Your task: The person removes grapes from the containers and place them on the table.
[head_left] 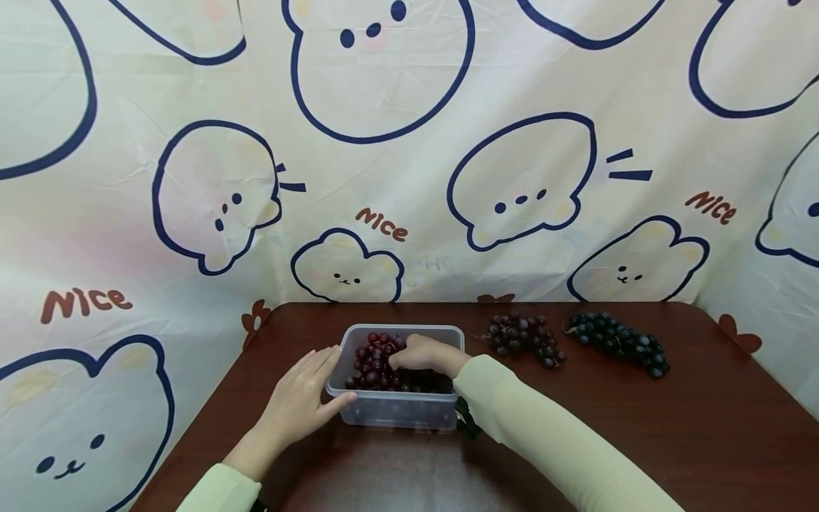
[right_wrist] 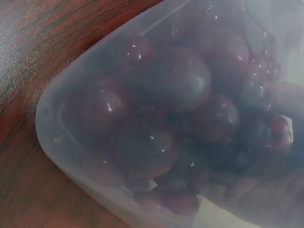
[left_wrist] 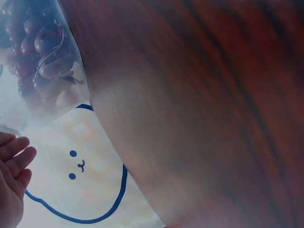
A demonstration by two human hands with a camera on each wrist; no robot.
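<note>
A clear plastic container (head_left: 399, 412) holds red grapes (head_left: 371, 364), heaped toward its left side. My right hand (head_left: 422, 353) reaches in over the right rim, fingers curled down around grapes; its fingertips are hidden among them. My left hand (head_left: 303, 391) rests at the container's left front corner, fingers straight along the side and thumb by the front rim. In the left wrist view its fingertips (left_wrist: 21, 156) show near the container's lower edge. Through the cloudy wall in the right wrist view, round grapes (right_wrist: 180, 78) press close, with part of the hand behind them.
To the right of the container on the brown table (head_left: 576, 441) lies a bunch of dark red grapes (head_left: 521, 336). Farther right is a longer bunch of near-black grapes (head_left: 619, 341). A cloth printed with cartoon bears (head_left: 422, 185) hangs behind the table.
</note>
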